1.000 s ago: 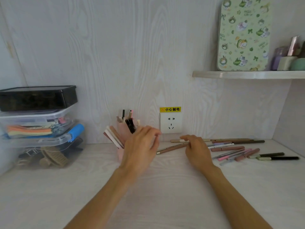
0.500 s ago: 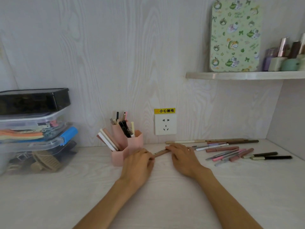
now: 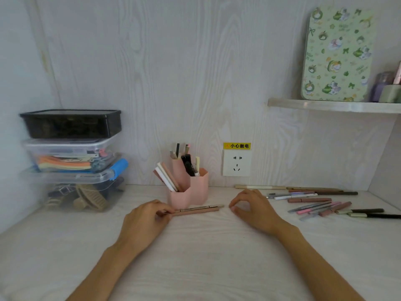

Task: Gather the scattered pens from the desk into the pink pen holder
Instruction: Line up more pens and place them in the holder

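Bench (image 3: 195, 257) front half bare. Pink pen holder (image 3: 188, 192) near back wall, centre. Scattered pens (image 3: 314, 205) w/ right edge. Left hand (image 3: 145, 222) pinches two pens (image 3: 197, 209); right hand (image 3: 253, 208) loose, holds nothing.

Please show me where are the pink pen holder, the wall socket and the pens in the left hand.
pink pen holder (image 3: 199, 190): head view, front wall of its right compartment.
wall socket (image 3: 237, 162): head view, middle of the white faceplate.
pens in the left hand (image 3: 199, 209): head view, middle of the shafts, right of the fingers.
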